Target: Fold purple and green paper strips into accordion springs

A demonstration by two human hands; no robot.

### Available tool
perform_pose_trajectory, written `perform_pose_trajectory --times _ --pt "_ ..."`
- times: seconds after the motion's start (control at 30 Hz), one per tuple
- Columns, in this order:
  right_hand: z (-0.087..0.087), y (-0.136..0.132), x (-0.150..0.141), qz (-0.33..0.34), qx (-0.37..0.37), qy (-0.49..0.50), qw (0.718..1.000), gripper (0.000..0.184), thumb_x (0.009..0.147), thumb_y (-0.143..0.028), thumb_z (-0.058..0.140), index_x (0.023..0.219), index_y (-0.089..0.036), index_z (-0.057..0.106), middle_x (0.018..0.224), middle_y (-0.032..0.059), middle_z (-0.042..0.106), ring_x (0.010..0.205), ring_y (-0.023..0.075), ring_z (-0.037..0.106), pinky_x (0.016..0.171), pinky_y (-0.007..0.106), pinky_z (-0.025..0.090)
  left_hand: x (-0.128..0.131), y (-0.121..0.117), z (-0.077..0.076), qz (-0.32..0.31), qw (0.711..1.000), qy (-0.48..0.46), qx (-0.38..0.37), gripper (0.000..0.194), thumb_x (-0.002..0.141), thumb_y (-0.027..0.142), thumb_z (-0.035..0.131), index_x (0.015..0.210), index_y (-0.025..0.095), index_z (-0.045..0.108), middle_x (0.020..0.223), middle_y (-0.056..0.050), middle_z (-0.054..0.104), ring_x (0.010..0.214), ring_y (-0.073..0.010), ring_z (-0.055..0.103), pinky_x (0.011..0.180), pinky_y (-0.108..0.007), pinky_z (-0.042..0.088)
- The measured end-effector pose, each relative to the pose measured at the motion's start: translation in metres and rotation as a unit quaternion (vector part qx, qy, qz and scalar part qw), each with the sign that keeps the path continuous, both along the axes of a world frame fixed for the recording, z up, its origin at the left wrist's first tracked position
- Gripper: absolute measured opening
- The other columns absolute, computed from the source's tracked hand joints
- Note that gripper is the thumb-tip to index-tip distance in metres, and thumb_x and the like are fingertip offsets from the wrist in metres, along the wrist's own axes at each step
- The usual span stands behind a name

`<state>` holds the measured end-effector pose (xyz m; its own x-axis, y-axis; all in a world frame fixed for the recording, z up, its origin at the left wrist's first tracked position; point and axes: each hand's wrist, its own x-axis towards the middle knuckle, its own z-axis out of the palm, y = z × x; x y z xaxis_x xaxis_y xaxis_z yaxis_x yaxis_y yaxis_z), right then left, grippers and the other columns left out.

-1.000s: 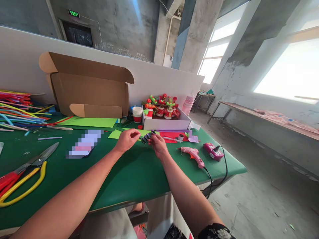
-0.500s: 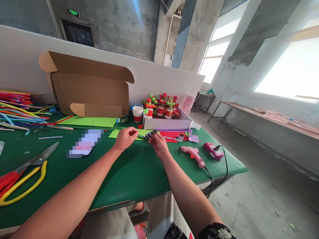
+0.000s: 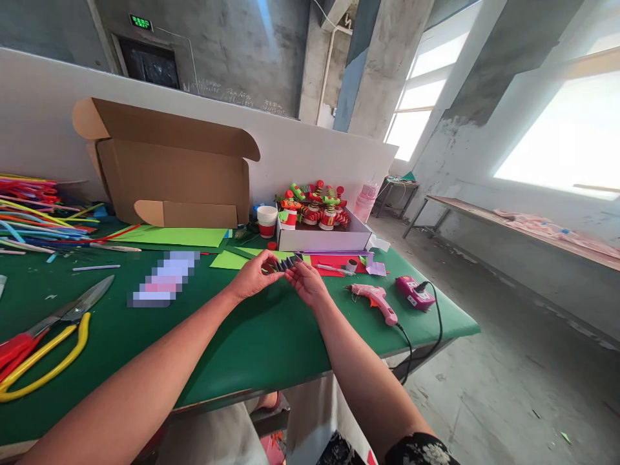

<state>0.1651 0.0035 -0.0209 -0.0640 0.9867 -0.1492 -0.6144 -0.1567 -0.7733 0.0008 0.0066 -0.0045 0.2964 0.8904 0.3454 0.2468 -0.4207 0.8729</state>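
A small dark, zigzag-folded paper strip (image 3: 287, 263) stretches between my two hands above the green table (image 3: 271, 336). My left hand (image 3: 256, 276) pinches its left end between thumb and fingertips. At the other end, my right hand (image 3: 307, 281) has its fingers closed on the strip. Beneath and behind the hands lie a light green paper sheet (image 3: 227, 260) and red paper (image 3: 329, 271). A pink glue gun (image 3: 375, 301) rests to the right of my right hand.
Large scissors (image 3: 58, 329) lie at left, near a blurred-out phone (image 3: 165, 281). An open cardboard box (image 3: 174, 174) stands behind. Stacked paper cups (image 3: 267, 221) adjoin a white box (image 3: 324, 241) of red-green figures. A purple power adapter (image 3: 414, 294) and cord occupy the right edge.
My left hand has moved right and taken hold of the left end of the folded strip. The strip now spans both hands; my right hand has barely moved.
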Motion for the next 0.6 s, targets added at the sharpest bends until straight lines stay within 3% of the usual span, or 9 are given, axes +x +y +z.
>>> perform_pose_trajectory --times 0.3,0.43,0.6 --pt "0.003 -0.006 -0.002 0.040 -0.009 -0.066 0.997 0.017 0.073 -0.021 0.076 0.073 -0.017 0.060 0.070 0.0030 0.070 0.060 0.0102 0.065 0.066 0.024 0.057 -0.004 0.000 0.011 0.013 0.998 -0.047 -0.024 0.037 0.064 0.049 0.071 0.084 0.021 0.058 0.084 -0.002 0.066 0.075 -0.0186 0.061 0.073 -0.034 0.050" --pt "0.004 -0.006 -0.002 0.016 -0.018 -0.090 0.996 0.023 0.069 -0.019 0.077 0.083 -0.021 0.059 0.075 -0.0016 0.068 0.063 0.0124 0.066 0.072 0.030 0.057 -0.007 0.000 0.013 0.036 0.996 -0.075 -0.035 0.041 0.063 0.052 0.074 0.084 0.020 0.060 0.081 -0.001 0.066 0.076 -0.0190 0.062 0.076 -0.035 0.051" --pt "0.013 -0.013 -0.002 0.076 0.023 -0.034 0.996 0.028 0.070 -0.026 0.077 0.095 -0.023 0.064 0.088 -0.0013 0.071 0.079 0.0153 0.069 0.084 0.033 0.055 -0.009 0.001 0.014 0.023 0.990 -0.120 -0.076 0.047 0.060 0.055 0.076 0.087 0.019 0.063 0.082 -0.002 0.066 0.079 -0.0198 0.061 0.076 -0.036 0.052"
